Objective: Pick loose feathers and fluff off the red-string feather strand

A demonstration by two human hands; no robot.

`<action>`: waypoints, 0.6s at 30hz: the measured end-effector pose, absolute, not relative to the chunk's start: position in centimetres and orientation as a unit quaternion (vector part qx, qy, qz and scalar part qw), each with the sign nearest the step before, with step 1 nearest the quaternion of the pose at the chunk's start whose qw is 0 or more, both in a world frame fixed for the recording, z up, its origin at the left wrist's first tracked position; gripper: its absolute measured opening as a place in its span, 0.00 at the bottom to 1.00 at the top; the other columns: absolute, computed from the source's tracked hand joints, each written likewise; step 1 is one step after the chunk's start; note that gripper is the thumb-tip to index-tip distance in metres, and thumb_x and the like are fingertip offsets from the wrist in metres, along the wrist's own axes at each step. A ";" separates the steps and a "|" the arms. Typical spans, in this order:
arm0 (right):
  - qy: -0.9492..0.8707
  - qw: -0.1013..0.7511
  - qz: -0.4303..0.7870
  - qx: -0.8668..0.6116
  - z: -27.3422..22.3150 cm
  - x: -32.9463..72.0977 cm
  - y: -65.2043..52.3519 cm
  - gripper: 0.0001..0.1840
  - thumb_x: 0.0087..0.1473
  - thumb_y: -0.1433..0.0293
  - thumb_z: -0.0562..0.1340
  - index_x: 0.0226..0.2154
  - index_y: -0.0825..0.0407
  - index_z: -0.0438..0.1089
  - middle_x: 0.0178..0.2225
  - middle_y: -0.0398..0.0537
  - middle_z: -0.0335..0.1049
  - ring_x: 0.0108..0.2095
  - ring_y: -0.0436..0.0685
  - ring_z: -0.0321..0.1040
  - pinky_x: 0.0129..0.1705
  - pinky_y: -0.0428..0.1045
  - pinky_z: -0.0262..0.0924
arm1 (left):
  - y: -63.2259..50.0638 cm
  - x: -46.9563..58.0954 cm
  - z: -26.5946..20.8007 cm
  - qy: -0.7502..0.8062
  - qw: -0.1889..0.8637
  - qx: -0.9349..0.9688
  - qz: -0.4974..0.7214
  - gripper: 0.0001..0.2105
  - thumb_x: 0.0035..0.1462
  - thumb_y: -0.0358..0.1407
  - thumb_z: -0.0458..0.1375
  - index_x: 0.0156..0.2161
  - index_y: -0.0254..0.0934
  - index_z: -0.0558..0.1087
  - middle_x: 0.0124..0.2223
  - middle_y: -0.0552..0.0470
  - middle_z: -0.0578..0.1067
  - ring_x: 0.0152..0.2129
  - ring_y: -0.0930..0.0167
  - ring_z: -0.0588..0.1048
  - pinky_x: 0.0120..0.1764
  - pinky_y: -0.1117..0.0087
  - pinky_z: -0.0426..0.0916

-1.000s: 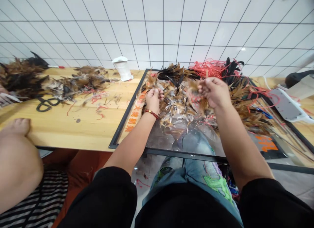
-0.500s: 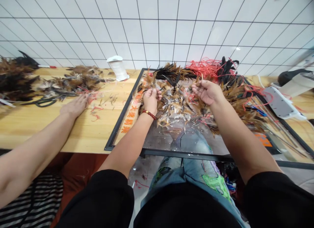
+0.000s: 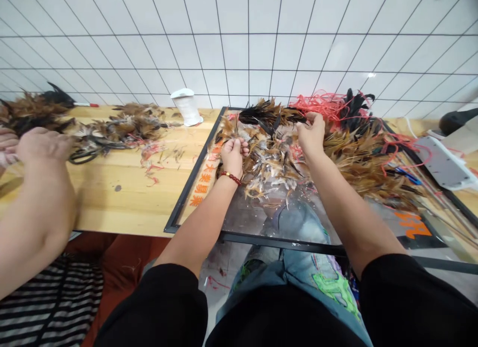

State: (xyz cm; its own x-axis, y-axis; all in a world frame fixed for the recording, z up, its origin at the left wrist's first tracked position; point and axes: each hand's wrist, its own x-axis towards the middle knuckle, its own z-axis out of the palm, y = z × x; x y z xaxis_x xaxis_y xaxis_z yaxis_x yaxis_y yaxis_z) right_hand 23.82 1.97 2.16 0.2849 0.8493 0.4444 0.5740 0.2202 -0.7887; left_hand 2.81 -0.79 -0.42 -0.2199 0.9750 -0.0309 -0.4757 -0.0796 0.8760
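My left hand (image 3: 233,156), with a beaded bracelet at the wrist, is closed in a pinch. Brown feathers (image 3: 227,130) rise just above its fingertips, apparently held between thumb and finger. Loose brown and white feathers (image 3: 267,163) lie in a heap beside it on the black-framed glass panel (image 3: 246,215). My right hand (image 3: 312,133) is bent down with fingers together at the right end of a dark feather bundle (image 3: 267,112); what its fingertips hold is hidden. Red string (image 3: 321,104) lies tangled right behind this hand.
More brown feathers (image 3: 358,158) spread at the right, near a blue pen-like item (image 3: 409,175) and a white power strip (image 3: 444,160). A white spool (image 3: 187,107) stands by the tiled wall. At left are a co-worker's hands (image 3: 43,144), scissors (image 3: 84,155) and feather piles (image 3: 130,122).
My right hand has turned from palm-up with spread fingers to palm-down, closing by the dark feathers. My left hand stays almost in place. The co-worker's hand has moved left off the red scraps.
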 end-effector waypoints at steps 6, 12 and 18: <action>-0.717 0.193 0.081 -0.665 1.3 21.6 -0.8 0.10 0.50 0.65 0.66 0.35 0.51 0.80 0.40 0.54 0.78 0.45 0.65 0.71 0.51 0.58 0.62 | -0.7 2.8 -0.6 0.414 0.545 0.307 0.662 0.08 0.64 0.32 0.57 0.31 0.35 0.69 0.23 0.59 0.72 0.16 0.82 0.68 0.24 0.80 0.64; -0.724 0.194 0.135 -0.648 2.3 22.6 -0.5 0.08 0.53 0.67 0.64 0.33 0.53 0.78 0.33 0.51 0.77 0.38 0.59 0.71 0.43 0.53 0.62 | -0.6 2.6 -0.3 0.414 0.540 0.300 0.669 0.09 0.64 0.31 0.56 0.31 0.36 0.69 0.24 0.58 0.73 0.17 0.80 0.69 0.24 0.78 0.64; -0.756 0.160 0.166 -0.612 4.5 24.5 -0.7 0.03 0.46 0.71 0.68 0.23 0.51 0.75 0.22 0.43 0.71 0.28 0.53 0.66 0.35 0.49 0.58 | -0.6 2.6 -0.4 0.422 0.534 0.307 0.665 0.08 0.62 0.34 0.60 0.31 0.36 0.69 0.25 0.58 0.73 0.17 0.81 0.69 0.25 0.78 0.65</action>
